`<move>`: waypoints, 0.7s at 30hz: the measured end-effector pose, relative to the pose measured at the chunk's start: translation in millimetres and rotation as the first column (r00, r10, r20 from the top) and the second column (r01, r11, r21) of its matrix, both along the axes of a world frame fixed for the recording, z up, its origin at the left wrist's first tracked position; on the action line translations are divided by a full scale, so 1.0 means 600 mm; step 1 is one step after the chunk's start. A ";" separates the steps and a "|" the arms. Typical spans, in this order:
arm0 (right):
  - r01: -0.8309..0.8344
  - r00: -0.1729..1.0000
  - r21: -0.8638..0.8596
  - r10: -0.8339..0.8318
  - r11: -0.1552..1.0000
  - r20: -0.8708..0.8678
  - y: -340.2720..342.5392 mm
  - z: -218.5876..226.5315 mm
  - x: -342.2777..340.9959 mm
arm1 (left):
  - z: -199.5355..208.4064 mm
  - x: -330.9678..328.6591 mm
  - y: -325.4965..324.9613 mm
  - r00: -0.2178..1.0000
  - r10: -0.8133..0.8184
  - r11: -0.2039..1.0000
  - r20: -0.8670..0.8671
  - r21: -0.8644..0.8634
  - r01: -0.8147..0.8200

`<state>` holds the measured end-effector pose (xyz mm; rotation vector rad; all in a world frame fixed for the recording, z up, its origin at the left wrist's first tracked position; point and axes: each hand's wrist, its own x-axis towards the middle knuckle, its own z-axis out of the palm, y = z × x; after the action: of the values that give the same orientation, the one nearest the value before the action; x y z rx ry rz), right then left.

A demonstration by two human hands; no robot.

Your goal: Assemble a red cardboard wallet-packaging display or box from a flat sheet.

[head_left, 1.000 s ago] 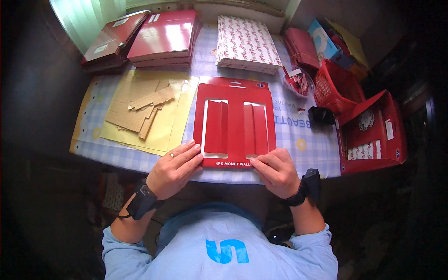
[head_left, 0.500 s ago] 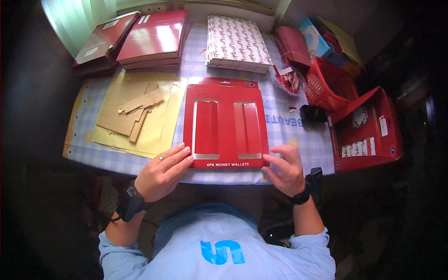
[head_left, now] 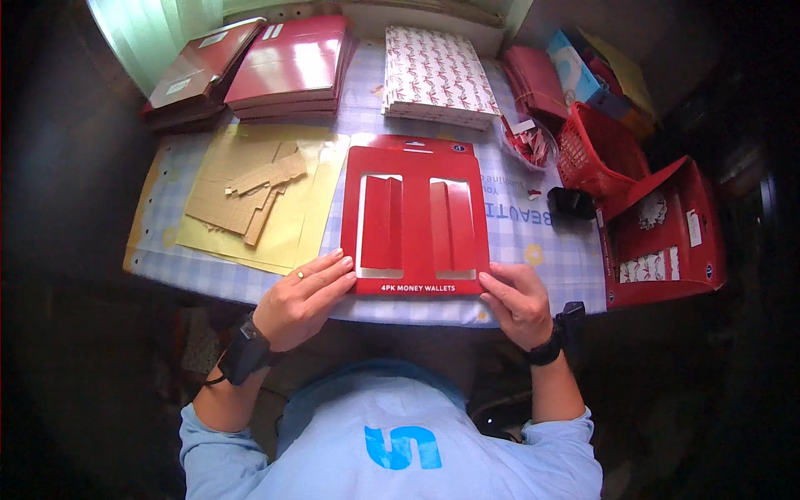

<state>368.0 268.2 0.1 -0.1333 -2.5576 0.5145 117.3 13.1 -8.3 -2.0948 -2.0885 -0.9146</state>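
- The red box (head_left: 417,218) lies flat on the checked tablecloth (head_left: 515,242), its lower edge near the table's front, between the person's hands.
- The left hand (head_left: 302,307) has its fingers pressed together, tips at the box's lower left corner; its thumb is hidden, so whether it pinches cannot be told.
- The right hand (head_left: 518,308) has its fingers somewhat spread, tips at the lower right corner; whether they pinch the cardboard cannot be told either.
- Squeezing inward from both corners could bow the front, since the two cut-out windows leave only narrow strips.
- An uneven push could turn the box askew on the cloth.
- A shove leftward might bump the yellow sheets (head_left: 305,229) just beside it and shift the cardboard scraps (head_left: 237,202) on them.
- Pulling too far toward the body could tip the box over the table's front.
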 end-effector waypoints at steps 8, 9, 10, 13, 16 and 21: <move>-0.017 0.992 0.010 0.016 1.000 0.124 0.000 0.023 -0.005 | 0.017 -0.001 0.001 1.000 -0.018 0.997 0.013 -0.070 0.019; -0.017 0.993 0.012 0.015 1.000 0.121 -0.003 0.022 -0.005 | 0.009 -0.002 0.001 0.999 -0.031 0.998 -0.028 -0.063 0.029; -0.052 0.990 0.038 0.047 0.998 0.132 -0.007 0.019 -0.007 | 0.010 0.000 0.000 0.999 -0.031 0.998 -0.032 -0.061 0.029; -0.099 0.984 0.060 0.088 0.993 0.153 -0.022 0.014 -0.002 | 0.007 0.010 -0.009 0.994 -0.058 0.998 0.094 -0.024 0.060; -0.119 0.988 0.102 0.108 0.988 0.108 -0.028 -0.003 0.012 | -0.007 0.019 -0.024 0.985 -0.062 0.997 -0.164 0.035 0.069; -0.073 0.967 0.310 0.143 0.948 -0.210 -0.036 0.060 0.019 | 0.064 0.033 -0.018 0.972 -0.094 0.950 -0.213 0.274 0.152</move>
<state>379.5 246.8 35.9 0.1683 -2.3882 0.1629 136.9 2.2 30.0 -2.0820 -1.6334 -0.9173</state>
